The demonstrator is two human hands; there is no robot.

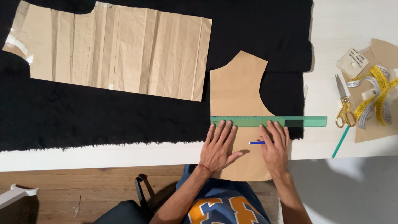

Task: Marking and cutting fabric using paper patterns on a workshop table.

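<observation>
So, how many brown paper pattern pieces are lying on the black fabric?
2. The large creased pattern piece lies at the upper left; the smaller pattern piece lies under the green ruler and both hands. More may be hidden.
</observation>
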